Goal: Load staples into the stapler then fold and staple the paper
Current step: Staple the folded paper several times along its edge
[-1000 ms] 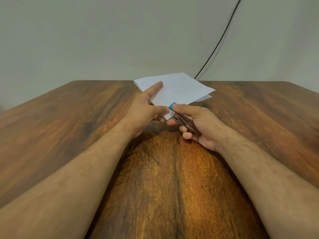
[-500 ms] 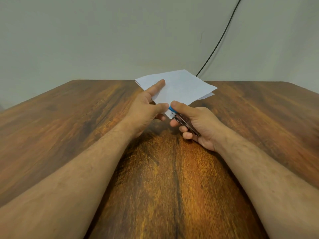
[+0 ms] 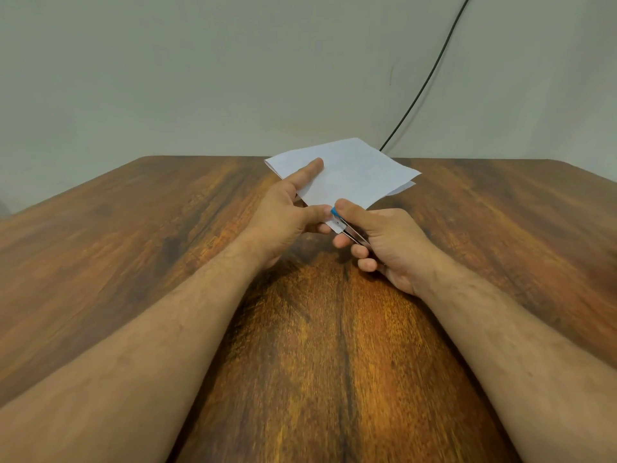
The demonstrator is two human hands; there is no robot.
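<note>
Left hand (image 3: 283, 215) pinches the folded paper (image 3: 354, 175) between thumb and under-fingers, forefinger stretched flat along its top face; since a second ago the sheet has lifted slightly and its near corner sits deeper in the stapler (image 3: 350, 230). Right hand (image 3: 384, 242) is closed round the stapler, thumb pressing the blue tip just beside the left thumb, so the stapling squeeze looks underway. No containers on the table (image 3: 133, 245); the stapler's own load is hidden.

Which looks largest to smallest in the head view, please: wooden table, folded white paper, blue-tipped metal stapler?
1. Wooden table
2. Folded white paper
3. Blue-tipped metal stapler, mostly hidden inside the right hand, so its full size is unsure.
</note>
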